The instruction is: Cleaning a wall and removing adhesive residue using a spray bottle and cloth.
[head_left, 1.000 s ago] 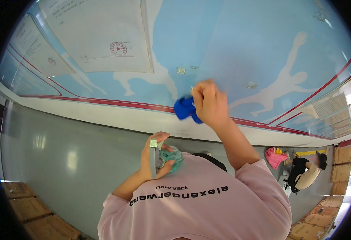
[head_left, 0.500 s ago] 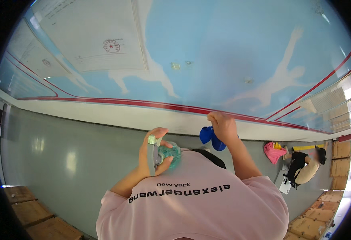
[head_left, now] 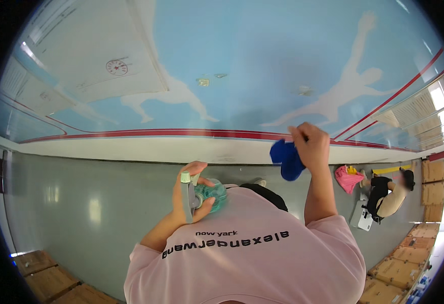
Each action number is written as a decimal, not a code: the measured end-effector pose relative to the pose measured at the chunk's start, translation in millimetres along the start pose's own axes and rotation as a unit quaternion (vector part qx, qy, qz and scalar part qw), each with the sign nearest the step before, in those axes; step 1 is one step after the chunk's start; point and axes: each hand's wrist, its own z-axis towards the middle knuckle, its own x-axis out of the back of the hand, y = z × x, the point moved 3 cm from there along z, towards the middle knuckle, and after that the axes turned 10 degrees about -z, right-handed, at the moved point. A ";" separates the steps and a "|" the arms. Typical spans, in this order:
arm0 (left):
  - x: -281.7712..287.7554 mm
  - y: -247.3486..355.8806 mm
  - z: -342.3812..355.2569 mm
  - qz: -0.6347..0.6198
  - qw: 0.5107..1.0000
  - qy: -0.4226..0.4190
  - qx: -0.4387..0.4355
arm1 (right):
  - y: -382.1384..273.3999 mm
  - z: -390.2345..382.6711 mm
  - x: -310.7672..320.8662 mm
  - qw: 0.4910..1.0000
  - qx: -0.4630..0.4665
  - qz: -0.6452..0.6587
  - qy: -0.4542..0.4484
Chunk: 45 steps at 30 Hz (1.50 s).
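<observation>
A green-capped spray bottle (head_left: 214,195) with a grey head and translucent teal body is gripped in my left hand (head_left: 178,202), held before my body. My right hand (head_left: 310,147) pinches a blue cloth (head_left: 286,159), which dangles to the left of its fingers in front of the wall's lower red stripe. Whether it touches the wall I cannot tell. Above the cloth, the pale blue wall (head_left: 247,40) with white athlete figures bears small whitish patches (head_left: 203,82). A large white paper (head_left: 95,40) is fixed at its upper left.
On the grey floor (head_left: 80,213) at right, a person (head_left: 389,200) sits or crouches beside a pink bag (head_left: 348,180), a white case (head_left: 361,218) and a yellow strip (head_left: 389,169). Wooden boxes (head_left: 49,276) line the lower left, with more (head_left: 432,187) along the right.
My right hand dropped from the wall's blue area to below the red stripe, then shifted right and slightly up with the cloth. My left hand shifted slightly left with the bottle.
</observation>
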 end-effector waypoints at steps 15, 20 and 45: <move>6.3 -9.1 5.0 -0.004 0.999 0.003 0.052 | 8.5 50.7 7.5 0.980 -0.055 0.105 0.162; 1.8 -8.4 12.8 -0.034 0.999 -0.006 0.037 | 14.4 48.9 3.5 0.980 -0.039 0.100 0.166; 2.8 -2.8 3.0 -0.033 0.998 0.017 0.059 | -4.4 42.8 7.4 0.982 -0.028 -0.035 0.183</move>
